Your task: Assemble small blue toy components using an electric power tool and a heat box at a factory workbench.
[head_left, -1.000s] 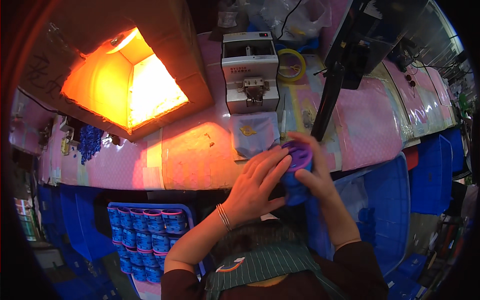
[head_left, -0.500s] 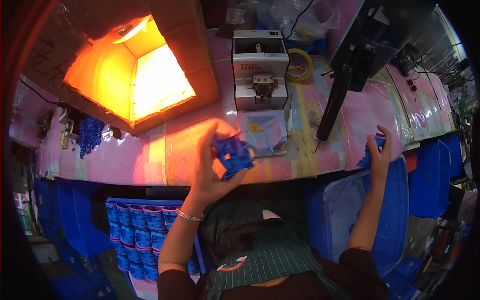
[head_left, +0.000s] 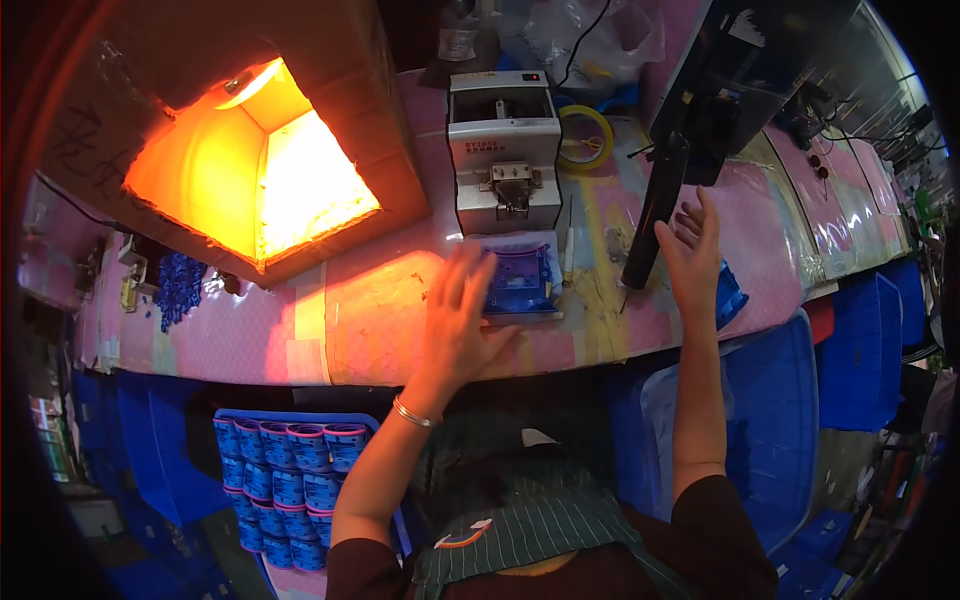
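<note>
Our left hand (head_left: 458, 325) lies flat, fingers spread, touching the blue part (head_left: 520, 280) on its tray just right of it; our right hand (head_left: 690, 250) hovers open, empty, beside the black stand (head_left: 655, 215).

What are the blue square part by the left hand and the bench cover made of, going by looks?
Blue square part: likely moulded plastic, matte, with uniform colour, holes and raised ribs. Bench cover: looks like a glossy pink plastic sheet, with glare streaks, patched with yellowish tape strips. Neither is certain from this view alone.

A blue part (head_left: 520, 278) lies on a pink bench (head_left: 250, 335) (orange-lit box (head_left: 265, 175), yellow tape roll (head_left: 586, 138)).
</note>
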`<state>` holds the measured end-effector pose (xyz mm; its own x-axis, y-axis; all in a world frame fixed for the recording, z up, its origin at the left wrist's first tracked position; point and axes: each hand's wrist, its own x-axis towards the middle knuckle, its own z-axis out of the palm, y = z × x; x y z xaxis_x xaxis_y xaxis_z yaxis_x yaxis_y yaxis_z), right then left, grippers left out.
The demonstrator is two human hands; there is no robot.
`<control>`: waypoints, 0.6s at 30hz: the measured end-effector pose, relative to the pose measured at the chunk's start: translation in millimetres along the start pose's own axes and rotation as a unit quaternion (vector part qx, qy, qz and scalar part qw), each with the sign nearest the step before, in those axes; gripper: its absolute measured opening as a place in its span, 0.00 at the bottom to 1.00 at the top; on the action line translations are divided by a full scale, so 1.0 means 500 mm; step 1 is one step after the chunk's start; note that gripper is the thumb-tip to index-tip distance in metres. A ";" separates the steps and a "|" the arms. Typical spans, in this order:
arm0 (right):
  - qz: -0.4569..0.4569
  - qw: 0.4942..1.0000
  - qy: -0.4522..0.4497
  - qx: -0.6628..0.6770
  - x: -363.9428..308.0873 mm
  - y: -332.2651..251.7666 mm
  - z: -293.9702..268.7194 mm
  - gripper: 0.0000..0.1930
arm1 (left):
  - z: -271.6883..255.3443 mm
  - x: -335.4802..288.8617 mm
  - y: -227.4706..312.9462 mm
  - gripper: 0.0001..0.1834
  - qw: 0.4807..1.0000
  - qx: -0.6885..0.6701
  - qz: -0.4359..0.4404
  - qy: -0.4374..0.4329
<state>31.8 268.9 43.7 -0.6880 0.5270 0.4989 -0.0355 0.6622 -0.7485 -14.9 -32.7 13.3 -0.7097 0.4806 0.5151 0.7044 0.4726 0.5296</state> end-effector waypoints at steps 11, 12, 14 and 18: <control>0.233 0.926 -0.046 0.293 0.051 -0.085 0.094 0.17 | 0.051 -0.009 0.055 0.26 0.997 0.073 0.009 0.009; 0.231 0.927 -0.047 0.293 0.055 -0.107 0.096 0.17 | 0.053 -0.014 0.052 0.25 0.996 0.082 0.021 0.022; 0.133 0.927 -0.043 0.347 0.056 -0.147 0.103 0.25 | 0.051 -0.014 0.045 0.25 0.996 0.085 0.018 0.023; 0.042 0.921 0.008 0.386 0.079 -0.233 0.124 0.23 | 0.043 0.009 0.047 0.26 0.999 0.037 -0.006 0.004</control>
<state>-36.4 179.6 123.5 -0.7013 0.5705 0.4275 -0.4929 0.0453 -0.8689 -1.4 -3.5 13.3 -0.7180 0.4693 0.5141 0.6945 0.5322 0.4842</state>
